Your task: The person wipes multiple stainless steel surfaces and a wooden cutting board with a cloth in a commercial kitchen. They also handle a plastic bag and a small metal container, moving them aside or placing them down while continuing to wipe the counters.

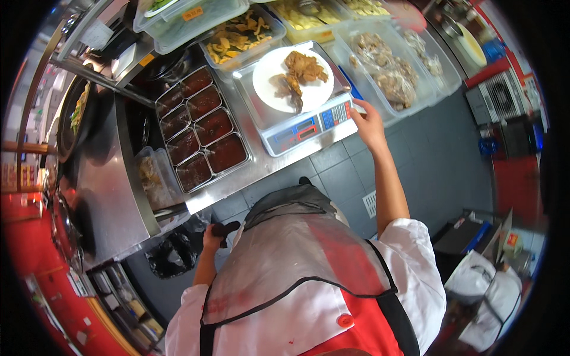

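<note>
A white round plate (267, 95) with pieces of browned, cooked meat (305, 66) rests on the metal pan of a digital scale (289, 133). At the right end of the scale's keypad is my right hand (367, 122), fingertips at the scale's edge; it grasps nothing visible. Low at my left side, beside the apron, my left hand (213, 240) is closed around a dark cloth-like item (226, 228). Left of the scale stand several metal containers of dark red sauce (226, 151).
Clear plastic tubs hold yellow-orange pieces (236, 38), pale yellow food (307, 18) and bagged meat (394, 84). A wok (73, 120) stands far left. A black bin bag (173, 253) sits below the counter. Another person in white (485, 289) is at lower right.
</note>
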Motion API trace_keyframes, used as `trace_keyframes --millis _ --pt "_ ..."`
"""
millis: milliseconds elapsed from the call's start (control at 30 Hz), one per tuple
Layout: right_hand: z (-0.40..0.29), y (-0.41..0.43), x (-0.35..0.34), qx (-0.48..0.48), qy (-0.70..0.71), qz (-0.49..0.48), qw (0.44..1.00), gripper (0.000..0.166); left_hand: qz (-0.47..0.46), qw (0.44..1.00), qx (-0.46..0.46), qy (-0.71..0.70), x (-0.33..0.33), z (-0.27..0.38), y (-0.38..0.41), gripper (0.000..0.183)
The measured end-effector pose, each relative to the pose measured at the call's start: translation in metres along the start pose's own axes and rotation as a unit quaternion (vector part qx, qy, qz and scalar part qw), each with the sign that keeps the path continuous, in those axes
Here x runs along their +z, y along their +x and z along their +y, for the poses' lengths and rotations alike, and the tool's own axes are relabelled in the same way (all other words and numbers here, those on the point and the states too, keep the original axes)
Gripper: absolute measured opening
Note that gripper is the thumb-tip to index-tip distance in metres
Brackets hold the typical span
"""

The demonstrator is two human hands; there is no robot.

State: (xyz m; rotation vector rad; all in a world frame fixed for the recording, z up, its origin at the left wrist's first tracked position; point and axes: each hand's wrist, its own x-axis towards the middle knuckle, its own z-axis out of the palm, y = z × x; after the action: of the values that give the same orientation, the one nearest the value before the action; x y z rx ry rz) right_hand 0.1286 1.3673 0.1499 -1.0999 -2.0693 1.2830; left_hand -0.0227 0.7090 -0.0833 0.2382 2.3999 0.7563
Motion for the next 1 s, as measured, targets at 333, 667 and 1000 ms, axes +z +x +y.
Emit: trace_keyframes --millis 333,667,1000 --pt "0.135 -0.327 0.004 0.286 -0.226 0.020 0.931 0.050 -0.182 0.981 -0.049 0.050 -0.032 -0.025 0.053 0.065" --pt "0.112 -0.431 -0.042 0.302 -0.218 0.121 0.920 0.052 -0.220 0.962 0.033 0.158 -0.018 -0.027 0.073 0.069" --pt "0.193 -0.615 -0.102 0.376 -0.060 0.206 0.901 0.050 -0.380 0.903 0.157 0.123 0.091 0.120 0.032 0.023"
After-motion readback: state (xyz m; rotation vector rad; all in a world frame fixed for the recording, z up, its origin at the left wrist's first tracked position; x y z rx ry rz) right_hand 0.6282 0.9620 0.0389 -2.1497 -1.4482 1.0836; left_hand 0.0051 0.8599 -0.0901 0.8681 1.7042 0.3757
